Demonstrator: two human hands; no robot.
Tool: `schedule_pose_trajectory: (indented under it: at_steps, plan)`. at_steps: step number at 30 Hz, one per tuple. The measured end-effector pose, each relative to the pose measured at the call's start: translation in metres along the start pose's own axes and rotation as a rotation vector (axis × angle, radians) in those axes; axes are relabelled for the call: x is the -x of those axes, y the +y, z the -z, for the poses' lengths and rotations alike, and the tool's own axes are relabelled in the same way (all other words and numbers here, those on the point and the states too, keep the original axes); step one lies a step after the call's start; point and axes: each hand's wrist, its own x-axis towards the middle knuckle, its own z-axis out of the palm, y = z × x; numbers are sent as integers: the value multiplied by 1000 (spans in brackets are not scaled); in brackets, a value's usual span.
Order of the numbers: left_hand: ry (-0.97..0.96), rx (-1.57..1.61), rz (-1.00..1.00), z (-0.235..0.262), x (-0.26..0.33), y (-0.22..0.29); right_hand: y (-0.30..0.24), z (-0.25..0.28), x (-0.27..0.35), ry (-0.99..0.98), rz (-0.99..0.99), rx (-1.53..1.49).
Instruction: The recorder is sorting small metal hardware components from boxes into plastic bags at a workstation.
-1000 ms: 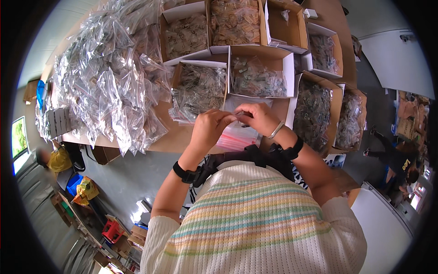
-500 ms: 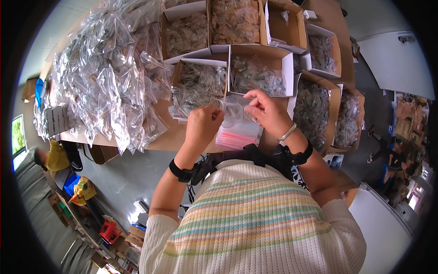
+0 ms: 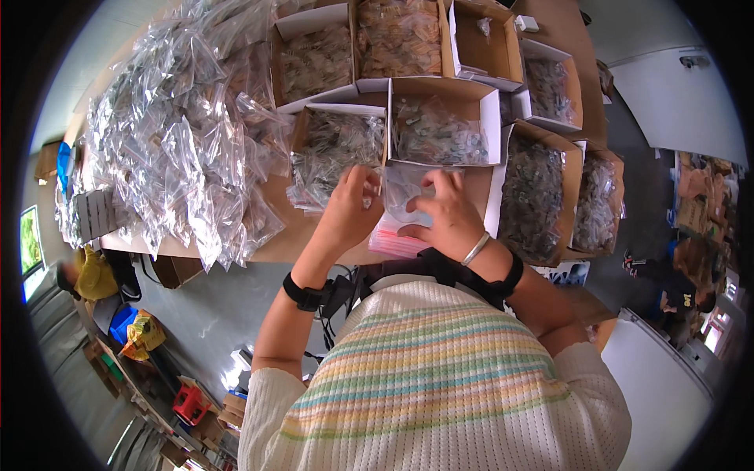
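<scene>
Floor, head view: grey floor (image 3: 212, 302) lies behind the worktable; a red crate (image 3: 190, 404) stands lower left, and a person in dark clothing (image 3: 677, 292) is at far right.
Table surface: brown tabletop (image 3: 312, 235), with bare parts visible near the left forearm.
Bag heap: large heap of clear plastic bags (image 3: 181, 141) covers the left side.
Front boxes: front left box (image 3: 345, 108) and front right box (image 3: 492, 129) stand side by side beyond the hands; each contains small filled bags.
Right-hand box: large open box (image 3: 572, 180), filled with similar bags.
Clear bag: clear bag (image 3: 399, 188) is between the hands, before the front boxes; lifted or lying, cannot tell.
Red-edged bags: flat stack of red-edged bags (image 3: 393, 242) lies nearer the body, below the clear bag.
Left hand: left hand (image 3: 355, 200), fingers curled, fingertips beside the clear bag's left edge; grip cannot be confirmed.
Right hand: right hand (image 3: 454, 216), released, thumb and fingers apart, at the clear bag's right side.
Right wrist: silver bracelet (image 3: 475, 249) and black band (image 3: 514, 276).
</scene>
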Motion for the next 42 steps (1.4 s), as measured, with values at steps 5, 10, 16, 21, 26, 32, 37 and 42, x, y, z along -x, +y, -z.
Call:
schedule_pose_trajectory:
  at_steps: [5, 10, 16, 21, 26, 32, 37, 42]
  plan:
    - [127, -627, -631, 10, -25, 17, 12, -14, 6, 3, -70, -160]
    - [-137, -581, -580, 23, -41, 0, 23, 11, 6, -40, -2, -168]
    - [-90, -276, -502, 24, -21, -11, 52, 23, 14, 78, 8, -242]
    - [-32, -285, -479, 8, -16, -21, 64, 16, 10, 79, 87, -124]
    - [60, -345, -459, -1, -14, -13, 59, 14, 4, 22, 35, -156]
    - [17, -294, -528, -4, -23, -18, 61, 10, -2, -19, -16, -206]
    - [-8, -322, -566, -5, -31, -7, 67, 12, -13, -53, 76, -161]
    - [-35, -302, -585, -6, -38, -15, 59, 7, -25, -21, 103, -205]
